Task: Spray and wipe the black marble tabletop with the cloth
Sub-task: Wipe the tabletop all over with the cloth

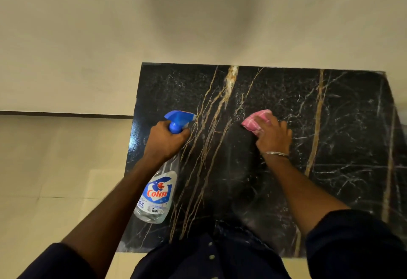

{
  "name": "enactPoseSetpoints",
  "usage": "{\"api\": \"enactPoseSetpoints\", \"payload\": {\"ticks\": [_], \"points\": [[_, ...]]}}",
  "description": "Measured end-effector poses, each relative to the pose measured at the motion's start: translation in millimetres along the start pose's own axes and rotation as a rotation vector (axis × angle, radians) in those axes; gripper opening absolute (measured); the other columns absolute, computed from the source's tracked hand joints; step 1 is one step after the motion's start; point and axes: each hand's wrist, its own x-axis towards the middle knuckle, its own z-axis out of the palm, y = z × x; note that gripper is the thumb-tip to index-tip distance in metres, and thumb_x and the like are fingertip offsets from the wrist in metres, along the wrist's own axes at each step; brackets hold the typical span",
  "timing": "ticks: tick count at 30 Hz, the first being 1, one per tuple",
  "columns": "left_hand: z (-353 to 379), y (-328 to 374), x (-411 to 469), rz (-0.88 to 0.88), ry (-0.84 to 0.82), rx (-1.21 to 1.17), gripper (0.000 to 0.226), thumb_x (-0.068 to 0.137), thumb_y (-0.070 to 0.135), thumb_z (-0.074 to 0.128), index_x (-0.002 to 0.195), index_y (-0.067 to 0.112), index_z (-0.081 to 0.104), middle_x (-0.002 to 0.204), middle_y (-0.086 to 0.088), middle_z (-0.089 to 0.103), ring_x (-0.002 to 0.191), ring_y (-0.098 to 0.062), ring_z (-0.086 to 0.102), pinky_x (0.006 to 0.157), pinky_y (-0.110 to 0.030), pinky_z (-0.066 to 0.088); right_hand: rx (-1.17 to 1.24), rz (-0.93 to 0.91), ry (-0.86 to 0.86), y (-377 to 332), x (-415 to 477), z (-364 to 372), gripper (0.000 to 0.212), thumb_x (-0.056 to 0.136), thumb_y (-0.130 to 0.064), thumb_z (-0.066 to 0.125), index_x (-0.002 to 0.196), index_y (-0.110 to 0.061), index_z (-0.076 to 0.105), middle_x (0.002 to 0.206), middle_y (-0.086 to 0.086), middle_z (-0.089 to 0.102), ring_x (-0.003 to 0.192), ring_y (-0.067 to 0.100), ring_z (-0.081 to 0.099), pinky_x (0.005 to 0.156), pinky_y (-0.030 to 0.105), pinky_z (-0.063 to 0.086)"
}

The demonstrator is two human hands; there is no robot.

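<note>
A clear, blue-triggered spray bottle (157, 192) tilts over the gold-veined black marble tabletop (337, 137); a crumpled pink cloth (255, 119) lies mid-surface.

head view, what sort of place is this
Likely a room indoors, perhaps a home: a black marble tabletop against a plain cream wall, pale floor tiles beside it, and a household spray bottle of cleaner.

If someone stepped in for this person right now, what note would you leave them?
Left hand grips the spray bottle by its neck, nozzle pointing over the tabletop.
Right hand presses the pink cloth onto it near the middle.
Done: cannot tell how much is sprayed or wiped.
Left: spray where needed, wipe the whole top.
</note>
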Motion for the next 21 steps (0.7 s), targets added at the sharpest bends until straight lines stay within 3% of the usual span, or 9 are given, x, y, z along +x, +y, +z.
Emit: {"api": "enactPoseSetpoints", "payload": {"ticks": [3,6,12,16,18,21], "points": [[2.2,9.1,-0.8,0.028,0.005,-0.007,0.014,0.086,0.024,0.068,0.087,0.012,0.061,0.067,0.003,0.06,0.059,-0.009,0.057,0.054,-0.015,0.038,0.037,0.19,0.029,7.5,2.3,-1.0,0.059,0.083,-0.019,0.069,0.137,-0.036,0.051,0.149,-0.002,0.04,0.117,0.033,0.044,0.093,0.048,0.039],[3.7,12.0,-2.2,0.036,0.01,-0.004,0.013,0.086,0.024,0.068,0.084,0.014,0.06,0.065,0.004,0.059,0.057,-0.008,0.057,0.053,-0.014,0.038,0.064,0.232,0.05,-27.4,-5.2,4.4,0.061,0.082,-0.022,0.071,0.137,-0.038,0.05,0.146,0.0,0.042,0.111,0.031,0.045,0.088,0.043,0.04],[11.6,7.7,-6.8,0.034,-0.04,0.035,0.017,0.085,0.029,0.069,0.088,0.014,0.061,0.069,0.001,0.062,0.061,-0.01,0.06,0.057,-0.02,0.045,-0.005,-0.228,-0.029,-116.0,-23.5,15.8,0.058,0.085,-0.027,0.066,0.138,-0.039,0.045,0.143,0.003,0.041,0.112,0.027,0.045,0.086,0.039,0.04],[14.9,5.4,-9.3,0.026,-0.056,0.044,0.021,0.084,0.033,0.07,0.09,0.015,0.06,0.071,0.0,0.064,0.063,-0.011,0.062,0.058,-0.022,0.048,-0.052,-0.461,-0.057,-106.9,-31.3,21.5,0.059,0.09,-0.035,0.059,0.145,-0.035,0.036,0.153,0.003,0.034,0.118,0.029,0.045,0.089,0.043,0.041],[13.9,2.9,-9.6,0.023,-0.073,0.034,0.02,0.084,0.029,0.07,0.093,0.014,0.061,0.074,-0.002,0.065,0.066,-0.013,0.063,0.06,-0.023,0.049,-0.072,-0.421,-0.042,-69.1,-35.9,24.6,0.054,0.095,-0.042,0.048,0.147,-0.033,0.036,0.156,0.004,0.032,0.126,0.031,0.043,0.092,0.045,0.041],[10.4,0.5,-10.3,0.034,-0.087,0.025,0.017,0.086,0.027,0.069,0.094,0.016,0.059,0.075,0.0,0.064,0.066,-0.011,0.062,0.059,-0.02,0.047,-0.064,-0.125,0.016,-6.0,-43.9,27.0,0.057,0.097,-0.047,0.028,0.15,-0.024,0.034,0.159,0.011,0.027,0.141,0.038,0.028,0.106,0.056,0.031]]}}
